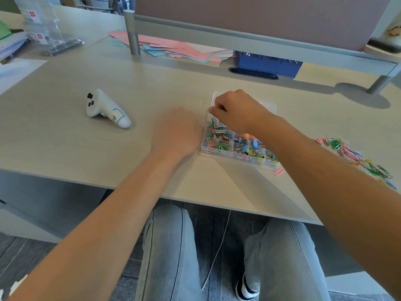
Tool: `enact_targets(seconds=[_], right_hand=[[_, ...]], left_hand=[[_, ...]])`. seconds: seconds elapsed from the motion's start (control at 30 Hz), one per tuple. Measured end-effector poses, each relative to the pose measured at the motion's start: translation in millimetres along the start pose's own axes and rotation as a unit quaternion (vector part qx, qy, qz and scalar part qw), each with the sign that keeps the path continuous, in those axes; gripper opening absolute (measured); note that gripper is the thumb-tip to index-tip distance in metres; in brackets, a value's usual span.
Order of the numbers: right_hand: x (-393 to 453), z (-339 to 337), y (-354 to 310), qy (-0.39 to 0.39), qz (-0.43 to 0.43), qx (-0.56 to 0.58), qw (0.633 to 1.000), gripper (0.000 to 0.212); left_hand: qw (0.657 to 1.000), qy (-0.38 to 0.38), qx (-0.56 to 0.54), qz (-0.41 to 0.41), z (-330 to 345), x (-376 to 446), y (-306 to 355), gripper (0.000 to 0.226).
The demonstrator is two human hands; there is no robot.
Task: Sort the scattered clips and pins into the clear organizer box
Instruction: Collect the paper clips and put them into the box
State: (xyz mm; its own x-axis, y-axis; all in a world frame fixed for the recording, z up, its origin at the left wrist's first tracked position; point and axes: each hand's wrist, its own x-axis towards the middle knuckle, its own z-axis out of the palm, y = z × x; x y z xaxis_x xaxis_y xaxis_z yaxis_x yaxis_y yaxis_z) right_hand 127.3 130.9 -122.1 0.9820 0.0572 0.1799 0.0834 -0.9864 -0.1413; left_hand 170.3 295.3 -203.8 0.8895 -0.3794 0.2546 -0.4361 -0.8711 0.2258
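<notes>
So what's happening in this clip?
A person is sorting paper clips into a clear organizer box on a desk. The right hand, fingers curled, is over the box's far compartments; the left hand rests against its left side. A pile of coloured clips still lies to the right.

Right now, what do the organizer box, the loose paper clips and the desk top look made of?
Organizer box: clear hard plastic, glossy; contents show through its walls.
Loose paper clips: bent wire in bright pink, green, blue, probably with a coloured coating; metal underneath is assumed.
Desk top: pale beige, matte, faint wood-grain streaks, likely laminate, not solid wood.
</notes>
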Motion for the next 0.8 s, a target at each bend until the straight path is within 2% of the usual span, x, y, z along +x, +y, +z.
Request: enact_targets(seconds=[0.27, 0.43, 0.57, 0.7, 0.8], right_hand=[[-5, -8, -2, 0.045, 0.012, 0.011, 0.999, 0.042], [-26, -5, -13, 0.008, -0.05, 0.074, 0.996, 0.043], [-37, 9, -16, 0.002, -0.094, 0.067, 0.993, 0.043], [-37, 10, -16, 0.039, -0.088, 0.056, 0.994, 0.042], [-34, 3, -16, 0.091, -0.068, 0.101, 0.988, 0.05]], left_hand=[[1.0, 0.003, -0.007, -0.002, -1, -1, 1, 0.046], [1.0, -0.006, -0.007, -0.002, -1, 0, 0, 0.046], [1.0, -0.011, 0.0, 0.002, -2, 0, 0, 0.048], [1.0, -0.005, -0.003, 0.0, -2, -1, 0, 0.048], [1.0, -0.001, -0.003, -0.001, -3, -2, 1, 0.049]])
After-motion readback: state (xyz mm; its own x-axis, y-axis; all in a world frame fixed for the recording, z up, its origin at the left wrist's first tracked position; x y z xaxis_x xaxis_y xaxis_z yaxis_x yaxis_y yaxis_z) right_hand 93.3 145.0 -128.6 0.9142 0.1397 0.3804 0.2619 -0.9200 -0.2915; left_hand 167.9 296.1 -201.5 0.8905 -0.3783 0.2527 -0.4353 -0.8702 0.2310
